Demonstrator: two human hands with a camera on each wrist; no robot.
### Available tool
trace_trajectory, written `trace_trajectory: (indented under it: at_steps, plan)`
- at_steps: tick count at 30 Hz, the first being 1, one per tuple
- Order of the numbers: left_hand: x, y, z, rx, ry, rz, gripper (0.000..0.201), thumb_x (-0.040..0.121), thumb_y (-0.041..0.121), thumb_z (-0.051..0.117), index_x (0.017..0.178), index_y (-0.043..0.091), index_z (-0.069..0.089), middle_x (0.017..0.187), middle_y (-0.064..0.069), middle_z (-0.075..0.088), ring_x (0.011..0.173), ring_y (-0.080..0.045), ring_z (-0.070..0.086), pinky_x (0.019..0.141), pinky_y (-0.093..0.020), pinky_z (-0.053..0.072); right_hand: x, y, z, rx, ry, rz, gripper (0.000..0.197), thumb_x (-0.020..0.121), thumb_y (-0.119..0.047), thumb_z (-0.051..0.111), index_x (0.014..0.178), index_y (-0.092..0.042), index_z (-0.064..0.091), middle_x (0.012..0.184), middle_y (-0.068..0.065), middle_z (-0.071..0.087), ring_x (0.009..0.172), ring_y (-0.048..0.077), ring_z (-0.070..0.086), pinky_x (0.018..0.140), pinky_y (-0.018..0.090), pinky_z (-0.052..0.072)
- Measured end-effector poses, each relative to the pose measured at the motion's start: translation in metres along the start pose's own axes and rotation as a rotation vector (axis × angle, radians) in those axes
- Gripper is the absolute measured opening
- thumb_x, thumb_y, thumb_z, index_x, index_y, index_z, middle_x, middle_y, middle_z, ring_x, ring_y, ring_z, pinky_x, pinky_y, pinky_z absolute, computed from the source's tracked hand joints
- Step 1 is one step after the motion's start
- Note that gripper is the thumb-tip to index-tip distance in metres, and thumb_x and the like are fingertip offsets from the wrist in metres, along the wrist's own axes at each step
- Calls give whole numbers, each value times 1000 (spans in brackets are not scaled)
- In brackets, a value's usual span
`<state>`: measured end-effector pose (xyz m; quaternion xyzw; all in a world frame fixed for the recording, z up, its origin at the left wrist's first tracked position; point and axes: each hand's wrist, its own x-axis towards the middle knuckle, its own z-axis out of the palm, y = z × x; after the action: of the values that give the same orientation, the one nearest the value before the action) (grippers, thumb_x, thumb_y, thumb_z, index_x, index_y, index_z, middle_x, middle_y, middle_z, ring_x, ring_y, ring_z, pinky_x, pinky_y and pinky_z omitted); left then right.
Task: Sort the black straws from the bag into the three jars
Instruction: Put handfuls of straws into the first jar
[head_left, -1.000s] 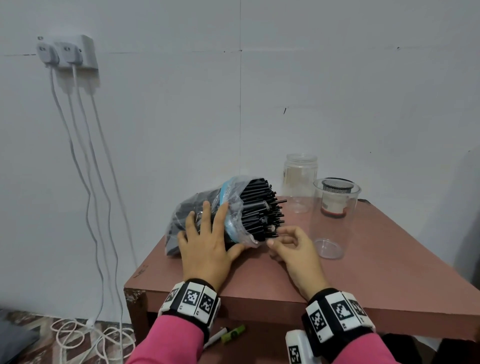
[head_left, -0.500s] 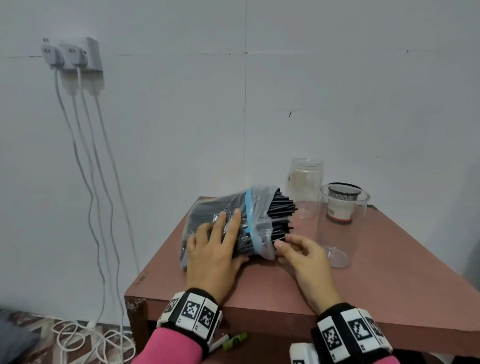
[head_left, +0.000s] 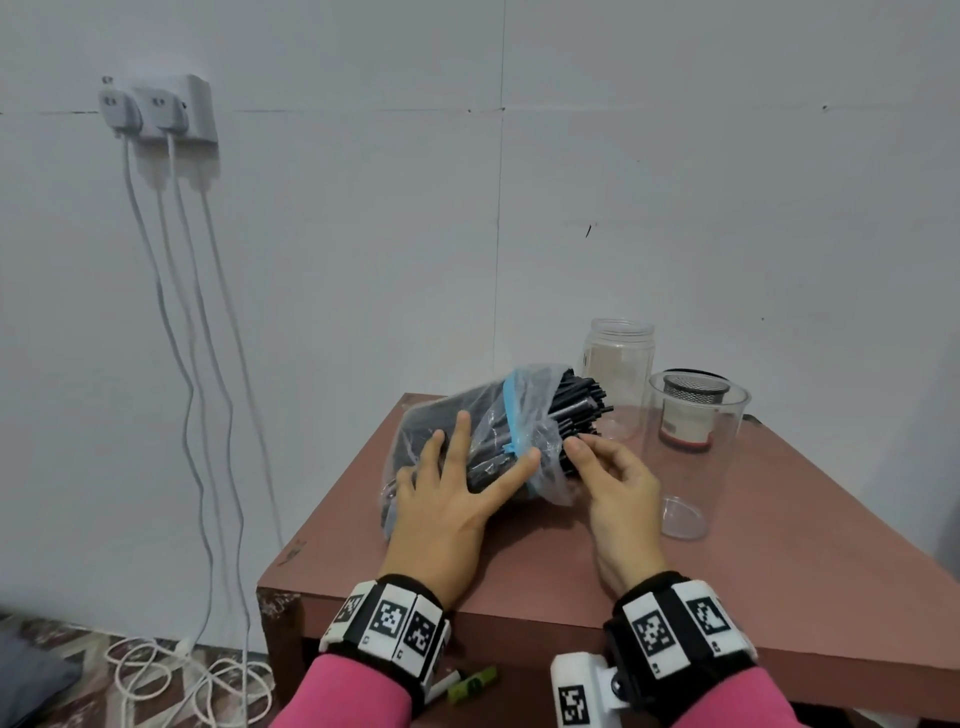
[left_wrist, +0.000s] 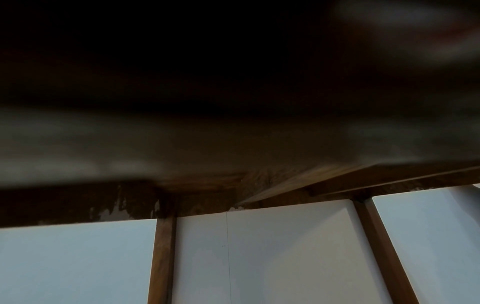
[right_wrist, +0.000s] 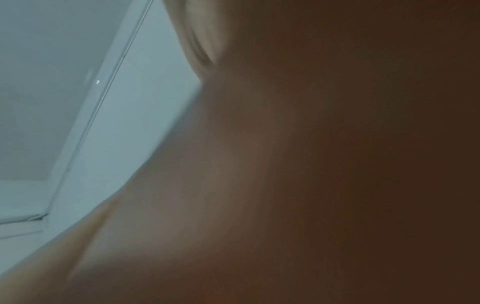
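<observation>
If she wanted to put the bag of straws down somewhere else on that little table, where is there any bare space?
The bare room is on the right of the table, from the tall clear cup out to the right and near edges. It is crowded toward the back: the bag, both hands, the clear jar and the mesh-topped jar sit close together.

No legible text or numbers anywhere.
</observation>
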<state>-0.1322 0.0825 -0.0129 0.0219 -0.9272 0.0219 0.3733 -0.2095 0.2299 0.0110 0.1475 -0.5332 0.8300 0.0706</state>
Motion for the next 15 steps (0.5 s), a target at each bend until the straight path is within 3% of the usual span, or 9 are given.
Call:
trace_trajectory:
  at_steps: [3,6,8,11,15]
  plan:
    - [0,1,0,-19,-43,-78,93,86,25,70,144,58,6,155,-13,29,135,-43,35,94,-62,40,-6,4,-2,98,-28,56,10,91,-15,62,98,-11,68,101,6,70,91,11,67,69,17,54]
    - [1,2,-1,-91,-81,-159,83,84,36,69,139,53,8,160,-4,18,143,-35,21,104,-59,31,-9,3,-2,119,-72,74,12,92,-15,59,100,-10,66,101,6,69,88,7,68,71,17,54]
    - [0,2,-2,-103,-95,-171,86,79,27,74,137,49,14,159,-3,19,142,-33,23,104,-59,33,-10,3,-3,120,-64,86,10,90,-10,62,99,-11,65,95,4,68,81,6,67,68,16,54]
    - [1,2,0,-91,-66,-169,91,68,4,78,135,42,29,152,-8,36,130,-37,40,91,-62,44,-10,1,-4,100,-49,107,16,85,-3,67,98,-12,64,88,4,67,63,7,64,59,16,53]
    - [0,0,2,-93,-12,-167,85,73,5,75,135,43,29,152,-8,36,129,-38,39,90,-64,44,-9,1,-3,75,-67,165,28,82,-7,72,107,-11,61,89,6,67,49,4,55,44,16,43]
